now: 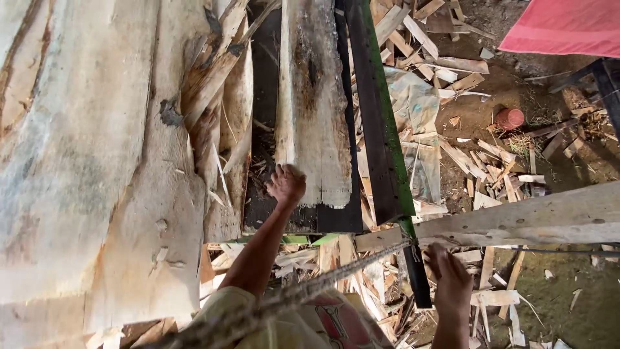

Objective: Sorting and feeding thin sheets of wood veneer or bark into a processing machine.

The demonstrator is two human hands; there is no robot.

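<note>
So here we've got our left hand (286, 184) curled over the near end of the rough plank (312, 103), fingers clamped on its left corner where the cut edge looks jagged and splintery. The plank lies lengthwise on the dark bed (268, 97) of the sawing frame, just beside the black rail with the green edge (378, 123), and its far end runs out of the top of the view. Our right hand (450, 281) is down by the lower end of that rail, near the pale crossbeam (536, 220); it looks loosely curled, but we honestly can't tell if it's gripping anything.

For doing this bit well, we'd say keep the plank flat and parallel to the rail while shifting it, and grip with the palm rather than fingertips, since that end looks ready to shed splinters. The twisted rope (336, 274) crossing in front of us sits close to both forearms, so best to keep clear of it. The big pale slabs (84, 161) on the left crowd the bed edge, and the ground below is full of offcuts (478, 161).
</note>
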